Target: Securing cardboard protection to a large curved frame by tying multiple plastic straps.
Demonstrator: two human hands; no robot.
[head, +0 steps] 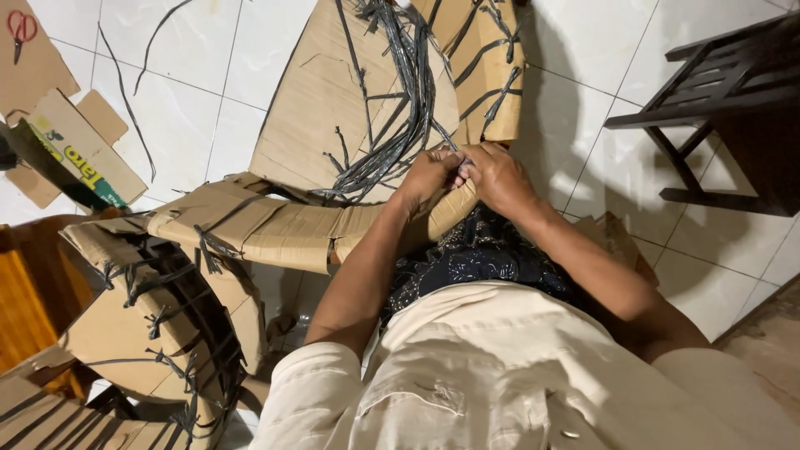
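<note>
At the middle of the view, over the person's lap, the left hand (429,177) and the right hand (497,175) meet fingertip to fingertip, both closed in a pinch on the near ends of a bundle of dark plastic straps (400,108). The straps fan upward from the fingers across a curved cardboard panel (321,100), which rests against the knees and reaches to the top edge of the view. Short strap ties poke through this panel along its right side. A second bent cardboard piece (250,221), also laced with dark ties, runs leftward from under the left wrist. On the white tiled floor (208,75) a loose strap (125,92) lies to the left, red-handled scissors (21,29) sit on cardboard in the top left corner, and a dark wooden stool (725,100) stands at right.
</note>
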